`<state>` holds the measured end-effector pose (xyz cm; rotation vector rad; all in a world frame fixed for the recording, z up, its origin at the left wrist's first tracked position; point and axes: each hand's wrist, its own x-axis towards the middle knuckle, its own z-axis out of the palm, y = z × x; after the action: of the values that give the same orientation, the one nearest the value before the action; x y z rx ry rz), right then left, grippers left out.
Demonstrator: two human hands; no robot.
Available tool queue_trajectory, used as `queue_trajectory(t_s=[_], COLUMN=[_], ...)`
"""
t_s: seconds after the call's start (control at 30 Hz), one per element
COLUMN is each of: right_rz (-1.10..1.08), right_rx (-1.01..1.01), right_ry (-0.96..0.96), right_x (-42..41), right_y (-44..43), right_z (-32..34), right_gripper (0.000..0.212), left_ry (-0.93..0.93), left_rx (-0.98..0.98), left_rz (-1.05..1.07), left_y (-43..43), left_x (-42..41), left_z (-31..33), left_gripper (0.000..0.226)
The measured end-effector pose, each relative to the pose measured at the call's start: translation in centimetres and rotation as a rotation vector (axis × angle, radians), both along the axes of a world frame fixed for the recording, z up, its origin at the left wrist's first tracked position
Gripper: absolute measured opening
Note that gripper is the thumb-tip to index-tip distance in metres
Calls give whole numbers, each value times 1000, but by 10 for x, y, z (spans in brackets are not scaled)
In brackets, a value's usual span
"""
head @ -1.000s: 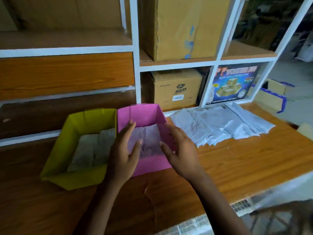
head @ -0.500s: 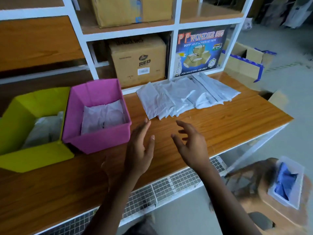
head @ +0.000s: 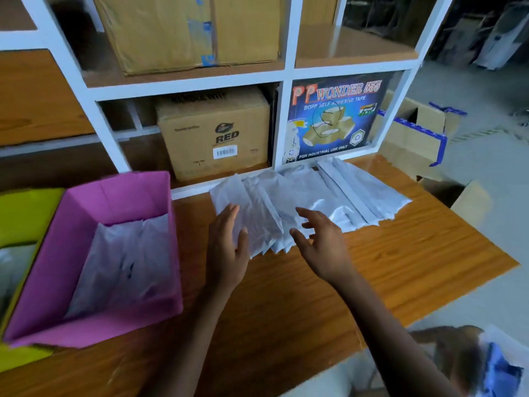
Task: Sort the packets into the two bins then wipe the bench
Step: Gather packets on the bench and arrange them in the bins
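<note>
We're mid-sort here, and by our reckoning nowhere near the wipe. The pink bin (head: 94, 330) at the left already has sorted packets (head: 128, 262) lying pale and flat on its floor. The yellow-green bin (head: 25, 213) beside it is mostly cut off by the frame edge, but we can make out something pale inside it too. So part of the sorting is done.

Now look at the back of the bench (head: 400, 267). A fanned, overlapping pile of packets (head: 343, 193) lies against the foot of the shelving (head: 280, 73), to the right of the pink bin and apart from it. We judge the bigger share of the job is ahead: that pile has to be split between the two bins, and only then does the wooden top get wiped. At the lower right we glimpse something blue (head: 499, 373), badly blurred. It may be the cloth, but we can't say.

And the hands! The left hand (head: 227, 250) is out flat, fingers straight and together, tips over the leftmost packet at the pile's near-left corner. Whether it touches or floats just above, we cannot tell. The right hand (head: 323, 245) is spread, fingers loosely curved and thumb wide, above the pile's near edge just right of the left hand. Neither hand grasps anything. The nearest packet ends poke out between the two hands, so the left end looks like the next pick.
</note>
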<state>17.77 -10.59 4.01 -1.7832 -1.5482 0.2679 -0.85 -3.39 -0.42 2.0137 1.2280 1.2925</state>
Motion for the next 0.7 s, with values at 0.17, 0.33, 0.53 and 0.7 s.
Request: queue_trajectory(t_s=[0.17, 0.33, 0.53, 0.7], right_rz=[56, 109, 244, 252], right_rx=[-28, -70, -324, -348], right_ry=[-158, -279, -450, -582], right_x=[34, 61, 73, 62], right_y=[71, 153, 207, 207], right_z=[0, -17, -57, -107], right_gripper=[49, 43, 56, 73], left_ry=[34, 124, 195, 326], left_rx=[19, -32, -216, -343], left_rz=[164, 271, 364, 414], left_y=[52, 98, 140, 146], left_x=[16, 30, 55, 60], left_z=[-5, -21, -67, -99], left_gripper=[49, 52, 58, 83])
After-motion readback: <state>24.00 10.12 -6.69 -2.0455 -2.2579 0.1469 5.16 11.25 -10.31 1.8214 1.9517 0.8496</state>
